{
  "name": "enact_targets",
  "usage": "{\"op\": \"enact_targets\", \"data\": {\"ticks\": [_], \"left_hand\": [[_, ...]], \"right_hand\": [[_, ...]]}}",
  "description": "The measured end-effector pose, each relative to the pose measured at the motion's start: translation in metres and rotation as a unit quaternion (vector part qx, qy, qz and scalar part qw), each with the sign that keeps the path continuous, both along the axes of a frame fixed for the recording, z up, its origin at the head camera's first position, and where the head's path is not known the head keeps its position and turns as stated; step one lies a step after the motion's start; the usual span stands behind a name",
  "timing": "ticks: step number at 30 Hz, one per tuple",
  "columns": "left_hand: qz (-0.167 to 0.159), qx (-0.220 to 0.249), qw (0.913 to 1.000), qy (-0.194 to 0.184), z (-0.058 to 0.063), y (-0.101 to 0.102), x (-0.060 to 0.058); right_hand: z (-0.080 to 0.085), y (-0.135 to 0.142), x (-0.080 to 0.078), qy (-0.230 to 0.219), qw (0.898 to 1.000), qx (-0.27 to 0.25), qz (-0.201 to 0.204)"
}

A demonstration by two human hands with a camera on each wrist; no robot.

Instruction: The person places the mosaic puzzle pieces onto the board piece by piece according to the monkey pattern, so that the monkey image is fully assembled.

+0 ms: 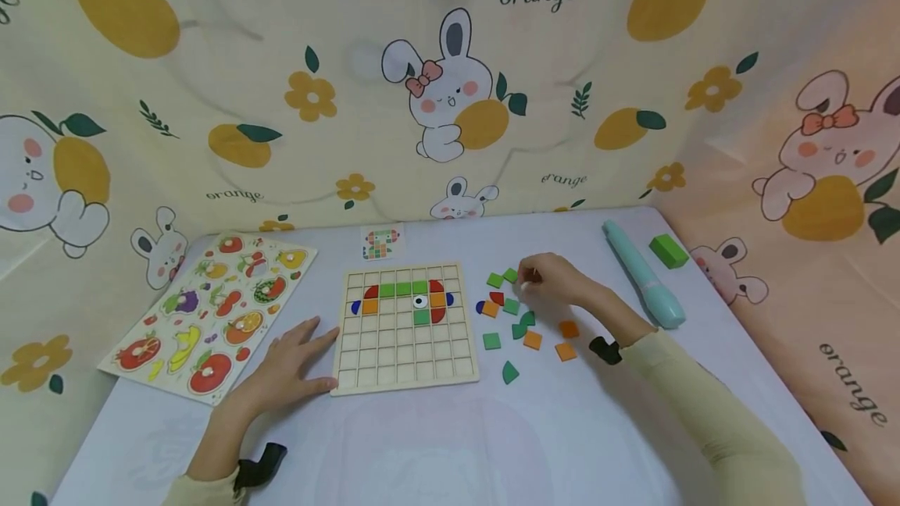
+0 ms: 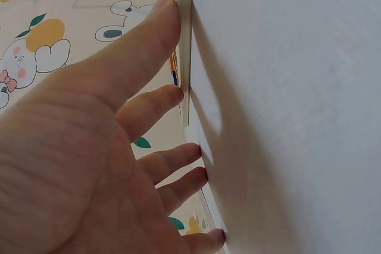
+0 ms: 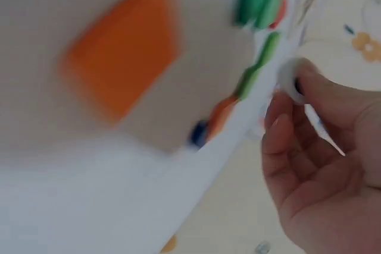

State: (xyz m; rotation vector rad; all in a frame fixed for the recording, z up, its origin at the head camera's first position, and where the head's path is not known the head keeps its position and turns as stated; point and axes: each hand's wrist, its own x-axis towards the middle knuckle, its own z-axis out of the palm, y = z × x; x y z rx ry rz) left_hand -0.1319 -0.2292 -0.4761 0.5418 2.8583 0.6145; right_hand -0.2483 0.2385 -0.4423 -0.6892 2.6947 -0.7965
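Note:
A wooden grid board [image 1: 387, 359] lies on the white table, some cells filled with green, red, orange and blue pieces and one round eye piece [image 1: 420, 301]. My left hand [image 1: 287, 365] rests at the board's left side, thumb and index fingertip at its edge, fingers spread. Over the loose pieces right of the board, my right hand [image 1: 555, 278] pinches a white disc with a dark spot [image 3: 287, 80] between thumb and fingers. Beneath and around it lie green squares [image 1: 495, 280], orange squares [image 1: 532, 340] and dark green quarter-round pieces [image 1: 509, 372].
A small pattern card [image 1: 381, 243] lies behind the board. At the left is a fruit picture board [image 1: 232, 303]. A mint-green tube-shaped object [image 1: 641, 276] and a green block [image 1: 668, 251] lie at the far right. A patterned cloth [image 1: 366, 155] rises behind the table.

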Motion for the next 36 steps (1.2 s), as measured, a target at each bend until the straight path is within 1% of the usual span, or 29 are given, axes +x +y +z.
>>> {"op": "enact_targets", "data": {"ticks": [3,6,7,10,13,19,22,26,32,34,36], "left_hand": [[0.0,-0.002,1.0,0.001,0.0,0.0,-0.001],[0.0,-0.001,1.0,0.001,0.0,0.001,-0.001],[0.0,-0.001,1.0,0.001,0.0,0.0,0.0],[0.001,0.002,1.0,-0.002,0.0,0.0,0.0],[0.001,0.003,1.0,-0.002,0.0,0.0,0.0],[-0.001,0.002,1.0,-0.002,0.0,0.0,-0.001],[-0.001,0.002,1.0,-0.001,0.0,0.0,-0.001],[0.0,0.001,1.0,-0.003,-0.001,0.0,-0.002],[0.0,0.005,1.0,-0.002,-0.002,0.0,0.0],[0.0,0.006,1.0,0.0,-0.001,-0.001,0.0],[0.0,0.006,1.0,0.001,-0.001,-0.001,0.0]], "right_hand": [[0.002,-0.022,-0.006,-0.011,0.997,-0.075,0.013],[0.001,-0.051,-0.012,-0.053,0.988,-0.14,0.039],[-0.001,-0.062,-0.014,-0.062,0.985,-0.153,0.054],[-0.004,-0.096,-0.021,-0.083,0.978,-0.168,0.093],[-0.004,-0.126,-0.027,-0.084,0.976,-0.162,0.119],[-0.005,-0.17,-0.03,-0.104,0.976,-0.143,0.126],[-0.008,-0.187,-0.031,-0.097,0.978,-0.126,0.135],[-0.013,-0.203,-0.031,-0.08,0.983,-0.094,0.137],[-0.018,-0.216,-0.025,-0.051,0.985,-0.041,0.159],[-0.019,-0.219,-0.023,-0.038,0.986,-0.029,0.157],[-0.019,-0.221,-0.021,-0.025,0.989,-0.018,0.145]]}}
